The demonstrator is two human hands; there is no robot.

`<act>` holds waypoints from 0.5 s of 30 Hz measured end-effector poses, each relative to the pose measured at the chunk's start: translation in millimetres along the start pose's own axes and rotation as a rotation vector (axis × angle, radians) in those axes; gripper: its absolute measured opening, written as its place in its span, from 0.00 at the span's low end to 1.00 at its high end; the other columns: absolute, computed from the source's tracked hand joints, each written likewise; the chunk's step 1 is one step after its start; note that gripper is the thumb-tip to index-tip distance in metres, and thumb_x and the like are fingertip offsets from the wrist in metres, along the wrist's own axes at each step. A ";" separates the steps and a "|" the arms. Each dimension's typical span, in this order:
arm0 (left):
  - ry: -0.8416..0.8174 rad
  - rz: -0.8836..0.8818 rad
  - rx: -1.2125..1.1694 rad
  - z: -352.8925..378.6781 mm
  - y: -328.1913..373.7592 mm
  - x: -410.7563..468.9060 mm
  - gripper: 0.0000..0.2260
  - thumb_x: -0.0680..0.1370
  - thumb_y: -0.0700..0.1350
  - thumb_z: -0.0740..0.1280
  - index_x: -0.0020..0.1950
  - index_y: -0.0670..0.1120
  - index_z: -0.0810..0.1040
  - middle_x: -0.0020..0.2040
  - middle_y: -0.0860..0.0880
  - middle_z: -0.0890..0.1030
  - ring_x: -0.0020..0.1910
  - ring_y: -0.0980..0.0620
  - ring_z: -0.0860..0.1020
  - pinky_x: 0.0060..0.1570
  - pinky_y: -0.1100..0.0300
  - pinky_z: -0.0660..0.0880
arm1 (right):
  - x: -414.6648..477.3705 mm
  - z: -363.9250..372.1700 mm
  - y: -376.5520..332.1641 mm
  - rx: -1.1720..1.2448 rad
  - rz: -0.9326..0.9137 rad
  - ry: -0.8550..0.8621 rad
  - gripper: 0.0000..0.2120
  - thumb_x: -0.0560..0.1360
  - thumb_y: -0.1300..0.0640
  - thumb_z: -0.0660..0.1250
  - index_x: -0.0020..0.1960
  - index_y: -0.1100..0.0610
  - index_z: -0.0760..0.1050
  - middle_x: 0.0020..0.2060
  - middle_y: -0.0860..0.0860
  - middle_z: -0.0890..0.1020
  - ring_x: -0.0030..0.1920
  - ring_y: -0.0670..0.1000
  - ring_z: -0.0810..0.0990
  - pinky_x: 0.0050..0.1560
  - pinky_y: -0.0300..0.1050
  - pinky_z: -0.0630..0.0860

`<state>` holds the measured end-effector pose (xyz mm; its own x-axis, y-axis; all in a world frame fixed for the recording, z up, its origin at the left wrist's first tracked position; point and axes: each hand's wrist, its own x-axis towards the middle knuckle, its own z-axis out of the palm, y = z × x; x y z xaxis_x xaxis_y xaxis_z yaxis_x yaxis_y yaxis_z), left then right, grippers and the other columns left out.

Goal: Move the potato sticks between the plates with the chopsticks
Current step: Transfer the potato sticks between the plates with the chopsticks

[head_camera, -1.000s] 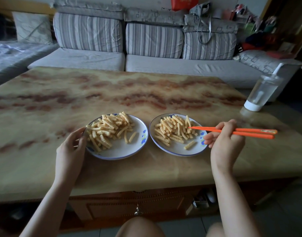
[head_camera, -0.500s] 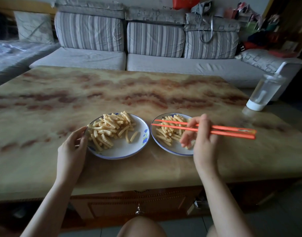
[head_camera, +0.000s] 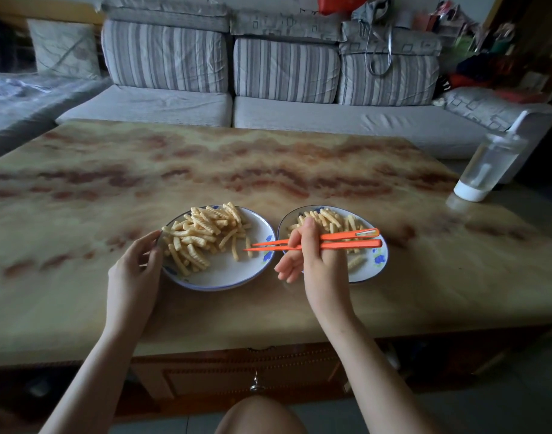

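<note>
Two white plates with blue flower marks sit side by side near the table's front edge. The left plate [head_camera: 224,274] carries a heap of crinkle-cut potato sticks [head_camera: 202,234]. The right plate [head_camera: 370,267] holds a smaller pile [head_camera: 327,219], partly hidden behind my right hand [head_camera: 315,261]. That hand grips a pair of orange chopsticks [head_camera: 340,240]; their tips reach over the left plate's right side, beside a loose stick [head_camera: 235,250]. My left hand [head_camera: 135,274] touches the left plate's left rim with curled fingers.
A clear bottle with a white base [head_camera: 484,167] stands at the table's right edge. The marble-patterned tabletop [head_camera: 205,164] stretches back to a striped grey sofa [head_camera: 284,70]. My knee [head_camera: 259,415] shows below the table front.
My right hand carried the chopsticks leftward, from beyond the right plate across it, until the tips hang over the left plate. My left hand stayed at the left plate's rim.
</note>
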<state>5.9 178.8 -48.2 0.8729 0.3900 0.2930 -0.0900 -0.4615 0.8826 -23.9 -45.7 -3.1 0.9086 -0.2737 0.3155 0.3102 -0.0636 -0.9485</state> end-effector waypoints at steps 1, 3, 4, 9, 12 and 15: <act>0.000 0.001 -0.001 0.4 0.3 -0.1 0.13 0.79 0.45 0.63 0.63 0.48 0.78 0.49 0.54 0.78 0.49 0.58 0.76 0.47 0.63 0.67 | -0.1 0.2 0.4 -0.007 0.005 0.004 0.19 0.83 0.54 0.52 0.36 0.60 0.69 0.23 0.63 0.77 0.21 0.55 0.74 0.22 0.42 0.68; -0.001 0.002 -0.002 0.4 0.2 -0.2 0.13 0.79 0.45 0.63 0.63 0.48 0.78 0.48 0.54 0.79 0.49 0.58 0.76 0.47 0.63 0.67 | -0.5 -1.0 0.2 -0.004 0.021 0.027 0.20 0.83 0.53 0.52 0.36 0.59 0.69 0.22 0.60 0.76 0.20 0.54 0.73 0.21 0.40 0.67; 0.000 0.001 -0.004 0.3 0.1 -0.2 0.13 0.79 0.45 0.63 0.63 0.48 0.78 0.48 0.54 0.79 0.48 0.57 0.76 0.47 0.62 0.67 | -0.6 -2.0 -0.5 0.005 0.025 0.041 0.20 0.83 0.53 0.52 0.35 0.59 0.69 0.22 0.60 0.76 0.20 0.53 0.73 0.21 0.39 0.67; 0.000 0.001 -0.013 0.2 0.3 -0.2 0.12 0.79 0.45 0.63 0.62 0.48 0.79 0.48 0.54 0.79 0.49 0.59 0.76 0.47 0.63 0.67 | 2.4 -11.8 -4.8 0.040 -0.016 0.142 0.21 0.83 0.52 0.51 0.36 0.60 0.70 0.22 0.62 0.76 0.21 0.55 0.74 0.24 0.43 0.70; 0.002 -0.003 -0.012 0.0 0.4 -0.3 0.12 0.79 0.46 0.63 0.62 0.48 0.79 0.48 0.54 0.79 0.48 0.59 0.76 0.47 0.63 0.67 | 9.4 -27.0 -7.0 0.046 -0.082 0.258 0.21 0.83 0.53 0.51 0.35 0.59 0.69 0.21 0.59 0.75 0.21 0.55 0.73 0.24 0.41 0.69; 0.001 -0.001 -0.012 -0.2 0.8 -0.4 0.13 0.79 0.46 0.63 0.62 0.48 0.79 0.48 0.54 0.79 0.49 0.58 0.76 0.47 0.63 0.67 | 16.4 -46.7 -9.8 0.026 -0.096 0.387 0.20 0.83 0.53 0.50 0.36 0.58 0.68 0.20 0.55 0.75 0.20 0.53 0.73 0.21 0.40 0.67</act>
<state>5.4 178.4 -47.6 0.8726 0.3911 0.2925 -0.0952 -0.4513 0.8873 -25.2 -94.4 10.1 0.7038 -0.6097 0.3647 0.4003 -0.0838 -0.9126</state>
